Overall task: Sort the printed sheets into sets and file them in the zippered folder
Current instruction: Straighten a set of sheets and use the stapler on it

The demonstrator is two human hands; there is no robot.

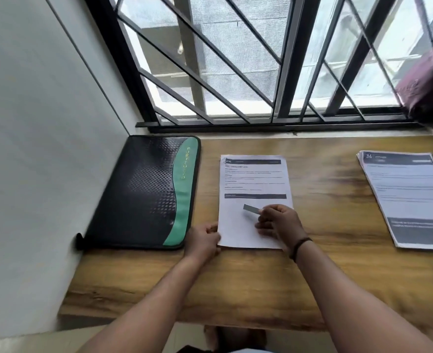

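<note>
Midway through sorting: one set lay squared on the surface [325, 276], the folder [139, 194] not yet opened.

Left hand [202, 238] pinched the near-left corner of the centre sheets [253, 179]; right hand [278, 221] pinched a small grey strip [251, 209], perhaps a clip, over them. Sheets and folder ran lengthwise toward the window, headings far. An unsorted stack [411, 200] waited at right, nothing filed.
</note>
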